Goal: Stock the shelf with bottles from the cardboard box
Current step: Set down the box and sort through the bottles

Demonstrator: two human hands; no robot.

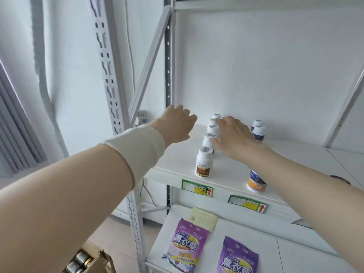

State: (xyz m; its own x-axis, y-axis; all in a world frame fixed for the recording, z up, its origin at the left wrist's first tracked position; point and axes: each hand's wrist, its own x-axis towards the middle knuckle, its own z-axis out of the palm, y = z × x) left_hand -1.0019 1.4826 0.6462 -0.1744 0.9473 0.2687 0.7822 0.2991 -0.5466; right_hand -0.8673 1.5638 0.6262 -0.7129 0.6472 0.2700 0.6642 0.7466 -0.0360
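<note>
A row of several white bottles (204, 162) runs front to back on the white shelf (232, 174). My right hand (232, 134) lies flat beside that row, fingers straight, thumb and fingertips touching the bottles. My left hand (177, 125) hovers over the shelf's left end with fingers curled downward and nothing visible in it. Two dark-labelled bottles (258, 131) stand at the back right. An orange-and-blue bottle (256, 182) stands at the front, partly behind my right forearm. The cardboard box (94, 261) with dark jars sits on the floor at lower left.
The rack's perforated upright (110, 75) and diagonal brace (149, 56) stand left of the shelf. The lower shelf (285, 253) carries two purple lavender bags (187, 247) and a pale packet (202, 219). Price tags (198, 188) hang on the shelf's front edge.
</note>
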